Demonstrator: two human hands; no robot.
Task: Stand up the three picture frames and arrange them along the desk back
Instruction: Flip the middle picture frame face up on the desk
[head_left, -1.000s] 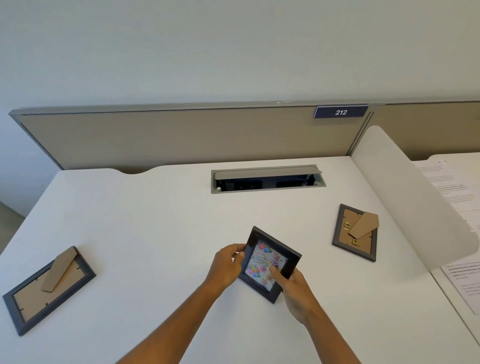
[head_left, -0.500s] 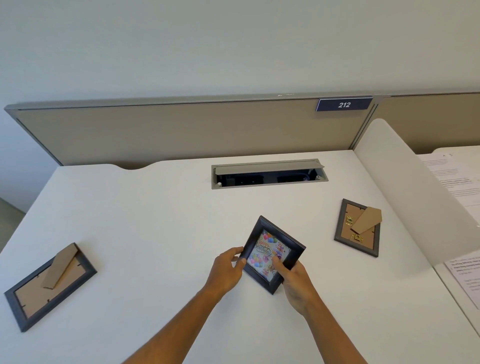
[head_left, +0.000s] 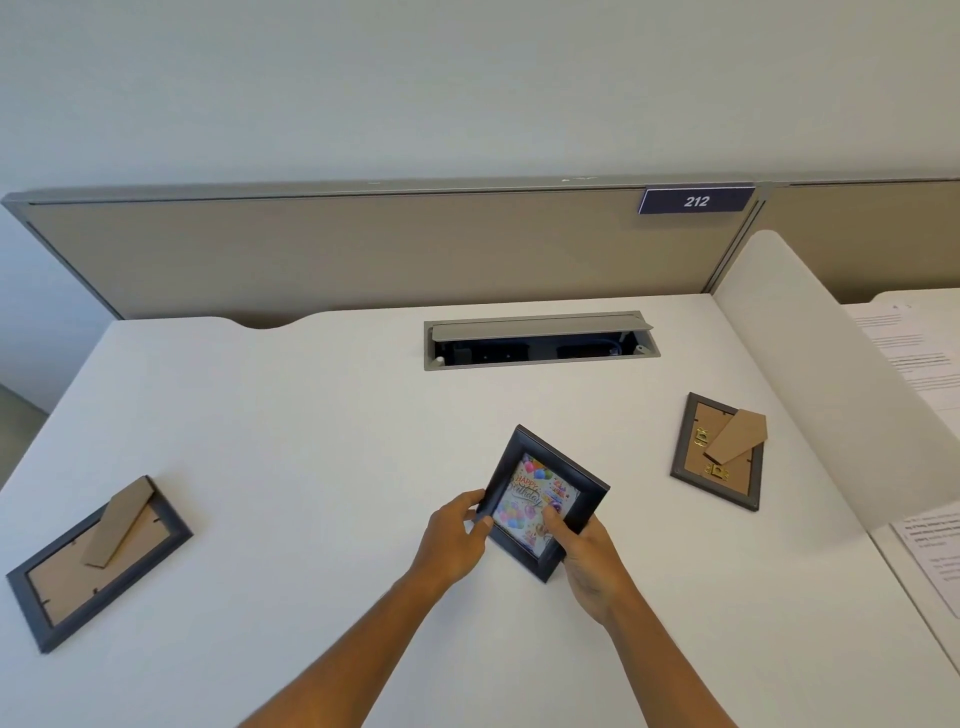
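Note:
A small black frame with a birthday picture (head_left: 540, 499) faces up near the middle of the white desk (head_left: 311, 426), tilted on its corner. My left hand (head_left: 457, 535) grips its left edge and my right hand (head_left: 587, 556) grips its lower right edge, thumb on the glass. A larger dark frame (head_left: 98, 561) lies face down at the left, its cardboard stand showing. A third frame (head_left: 719, 452) lies face down at the right, also stand up.
An open cable box (head_left: 540, 340) is set into the desk near the back. A beige partition (head_left: 363, 249) with a "212" plate (head_left: 696, 201) runs along the back. A white side divider (head_left: 841, 384) stands at the right, with printed papers (head_left: 914, 358) beyond it.
Both hands have carried the birthday frame slightly forward, away from me, and tilted it a little; the other two frames have not moved.

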